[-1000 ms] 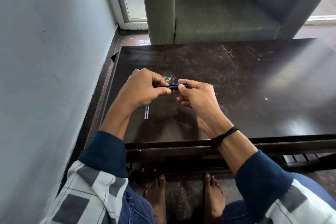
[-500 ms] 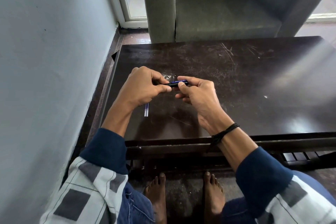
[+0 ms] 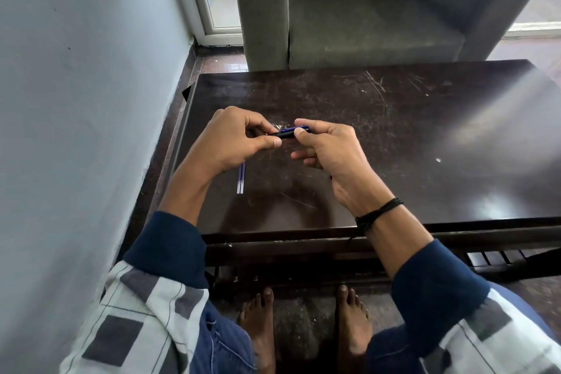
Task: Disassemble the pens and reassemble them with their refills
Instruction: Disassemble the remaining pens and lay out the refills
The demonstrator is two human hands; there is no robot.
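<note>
A blue and black pen (image 3: 288,132) lies level between both hands, a little above the dark wooden table (image 3: 394,136). My left hand (image 3: 233,140) pinches its left end with thumb and fingers. My right hand (image 3: 329,152) grips its right part between thumb and forefinger. Most of the pen is hidden by my fingers. Two thin refills (image 3: 241,179), clear with blue ink, rest side by side on the table under my left wrist.
A grey wall (image 3: 85,100) runs close along the table's left side. A grey armchair (image 3: 349,9) stands just behind the far edge. My bare feet (image 3: 303,319) are on the floor under the near edge.
Both hands keep hold of the pen in about the same place. My right fingers have shifted slightly along it; the refills have not moved.
</note>
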